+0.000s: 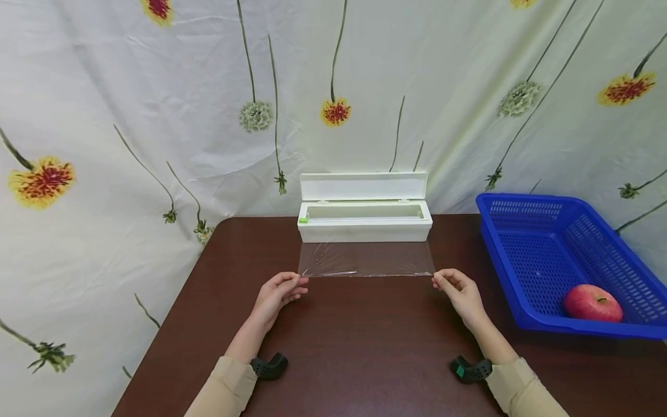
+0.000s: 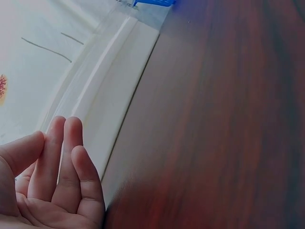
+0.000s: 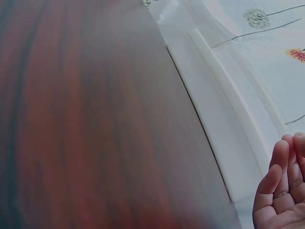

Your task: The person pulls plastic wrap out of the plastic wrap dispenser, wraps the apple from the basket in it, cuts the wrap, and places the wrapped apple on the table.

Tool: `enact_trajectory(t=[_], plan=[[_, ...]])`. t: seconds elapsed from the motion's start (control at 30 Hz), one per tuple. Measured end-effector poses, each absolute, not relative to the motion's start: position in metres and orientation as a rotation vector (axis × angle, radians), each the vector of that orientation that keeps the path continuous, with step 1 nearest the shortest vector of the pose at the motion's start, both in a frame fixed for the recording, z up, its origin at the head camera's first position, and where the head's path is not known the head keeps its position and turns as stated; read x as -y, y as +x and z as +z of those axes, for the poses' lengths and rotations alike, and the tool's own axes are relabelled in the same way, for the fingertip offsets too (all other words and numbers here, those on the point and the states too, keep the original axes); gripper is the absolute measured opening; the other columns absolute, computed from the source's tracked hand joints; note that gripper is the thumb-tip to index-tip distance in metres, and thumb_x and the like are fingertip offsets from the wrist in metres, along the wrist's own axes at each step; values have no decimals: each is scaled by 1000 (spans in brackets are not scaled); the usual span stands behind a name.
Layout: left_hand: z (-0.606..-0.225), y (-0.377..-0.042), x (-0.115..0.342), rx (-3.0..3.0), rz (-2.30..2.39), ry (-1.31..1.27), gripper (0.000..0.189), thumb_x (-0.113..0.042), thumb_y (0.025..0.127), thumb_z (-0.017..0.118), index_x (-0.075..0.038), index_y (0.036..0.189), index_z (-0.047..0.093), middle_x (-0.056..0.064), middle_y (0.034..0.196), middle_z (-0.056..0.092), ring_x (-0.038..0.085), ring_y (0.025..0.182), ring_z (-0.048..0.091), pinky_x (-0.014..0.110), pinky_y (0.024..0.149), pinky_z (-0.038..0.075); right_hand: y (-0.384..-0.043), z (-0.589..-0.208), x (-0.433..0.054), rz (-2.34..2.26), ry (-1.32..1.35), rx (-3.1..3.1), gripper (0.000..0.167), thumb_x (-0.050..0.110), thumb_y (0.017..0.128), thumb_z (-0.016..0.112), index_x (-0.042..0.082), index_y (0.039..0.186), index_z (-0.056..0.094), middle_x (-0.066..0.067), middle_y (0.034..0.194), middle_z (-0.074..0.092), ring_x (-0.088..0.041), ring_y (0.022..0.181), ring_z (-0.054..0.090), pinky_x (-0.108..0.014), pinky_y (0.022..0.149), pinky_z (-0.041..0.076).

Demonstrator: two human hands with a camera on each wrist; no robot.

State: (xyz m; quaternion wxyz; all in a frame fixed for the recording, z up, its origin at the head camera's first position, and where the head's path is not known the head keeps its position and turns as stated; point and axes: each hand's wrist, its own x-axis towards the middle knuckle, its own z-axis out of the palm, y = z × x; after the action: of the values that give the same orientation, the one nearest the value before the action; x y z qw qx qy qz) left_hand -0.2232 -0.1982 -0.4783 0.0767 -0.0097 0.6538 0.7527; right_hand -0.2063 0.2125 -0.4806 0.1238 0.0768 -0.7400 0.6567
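Observation:
A sheet of clear plastic wrap (image 1: 367, 260) stretches out of a white wrap dispenser box (image 1: 365, 233), whose lid (image 1: 363, 186) stands raised at the back. My left hand (image 1: 278, 296) pinches the sheet's front left corner between thumb and finger. At the front right corner, my right hand (image 1: 461, 294) pinches the wrap the same way. The sheet's front edge runs nearly straight between both hands, over the dark table. In the left wrist view the thumb meets a fingertip of the left hand (image 2: 57, 176), the other fingers extended.
To the right stands a blue plastic basket (image 1: 513, 278) with a red apple (image 1: 593, 303) in its near corner. The brown table (image 1: 365, 347) reaches back to a flower-printed curtain (image 1: 219, 87). A small green tab (image 1: 303, 220) sits at the box's left end.

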Motion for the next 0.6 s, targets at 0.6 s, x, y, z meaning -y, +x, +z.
enact_trajectory(t=[0.6], plan=[[-481, -214, 199, -2024, 2245, 14, 22, -20, 92, 61, -2, 105, 57, 9, 103, 69, 19, 86, 68, 30, 78, 52, -199, -480, -213, 1947, 251, 2143, 22, 6, 93, 58, -15, 98, 57, -10, 83, 67, -8, 75, 63, -21, 72, 52]])
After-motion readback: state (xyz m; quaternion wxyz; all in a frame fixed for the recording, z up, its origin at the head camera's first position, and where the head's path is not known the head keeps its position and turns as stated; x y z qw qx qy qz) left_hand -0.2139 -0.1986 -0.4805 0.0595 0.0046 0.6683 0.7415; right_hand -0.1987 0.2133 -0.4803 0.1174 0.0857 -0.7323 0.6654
